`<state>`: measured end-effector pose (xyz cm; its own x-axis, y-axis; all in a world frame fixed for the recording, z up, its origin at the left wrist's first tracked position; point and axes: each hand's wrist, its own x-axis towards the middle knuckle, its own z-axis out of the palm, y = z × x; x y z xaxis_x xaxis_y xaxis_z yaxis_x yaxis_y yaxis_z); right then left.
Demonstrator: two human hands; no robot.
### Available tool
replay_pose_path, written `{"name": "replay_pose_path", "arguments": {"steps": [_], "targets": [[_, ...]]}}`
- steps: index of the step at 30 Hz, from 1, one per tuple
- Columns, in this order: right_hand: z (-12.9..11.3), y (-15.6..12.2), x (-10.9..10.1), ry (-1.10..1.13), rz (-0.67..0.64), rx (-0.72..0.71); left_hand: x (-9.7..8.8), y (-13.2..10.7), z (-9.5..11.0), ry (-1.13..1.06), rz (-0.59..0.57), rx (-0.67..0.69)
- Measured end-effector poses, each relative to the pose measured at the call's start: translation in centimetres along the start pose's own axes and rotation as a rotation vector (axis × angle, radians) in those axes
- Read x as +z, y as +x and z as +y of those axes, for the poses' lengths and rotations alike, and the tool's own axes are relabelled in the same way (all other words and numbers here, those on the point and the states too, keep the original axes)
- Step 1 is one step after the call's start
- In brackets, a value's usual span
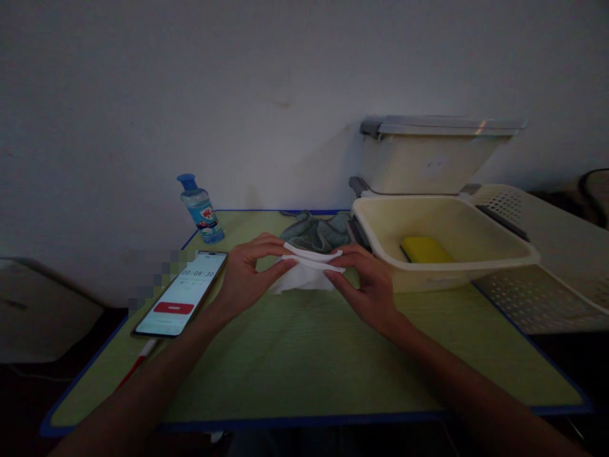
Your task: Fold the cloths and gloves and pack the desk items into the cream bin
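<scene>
Both hands hold a small white cloth [307, 275] above the middle of the table. Its upper edge is parted into two thick bands, and the rest hangs down; its exact kind does not show. My left hand [252, 271] pinches the left ends between thumb and fingers. At the right ends, my right hand [365, 282] grips in the same way. Just behind the white cloth lies a crumpled grey-green cloth [316, 230], partly hidden by it and by my fingers.
A blue bottle [203, 212] stands at the back left. In front of it lies a phone [178, 298] showing a timer, with a red cable [130, 371]. To the right, an open cream box [447, 270] holds a yellow item [425, 249]. Beside it is a perforated white basket [518, 301].
</scene>
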<state>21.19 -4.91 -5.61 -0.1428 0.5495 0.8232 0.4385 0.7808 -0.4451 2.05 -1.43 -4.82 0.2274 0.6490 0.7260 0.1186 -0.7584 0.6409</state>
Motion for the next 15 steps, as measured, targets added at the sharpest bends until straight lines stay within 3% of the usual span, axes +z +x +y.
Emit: {"name": "replay_pose_path", "arguments": {"steps": [4,9,15], "targets": [[-1.5,1.3,0.0,0.032,0.134,0.047,-0.6,2.3,1.6,0.059,0.014,0.006],[-3.2,4.6,-1.0,0.129,0.21,0.075,-1.1,5.4,4.2,0.101,0.094,0.04],[-2.6,6.4,-1.5,0.186,0.27,0.115,-0.2,6.5,4.0,0.024,0.174,-0.047]]}}
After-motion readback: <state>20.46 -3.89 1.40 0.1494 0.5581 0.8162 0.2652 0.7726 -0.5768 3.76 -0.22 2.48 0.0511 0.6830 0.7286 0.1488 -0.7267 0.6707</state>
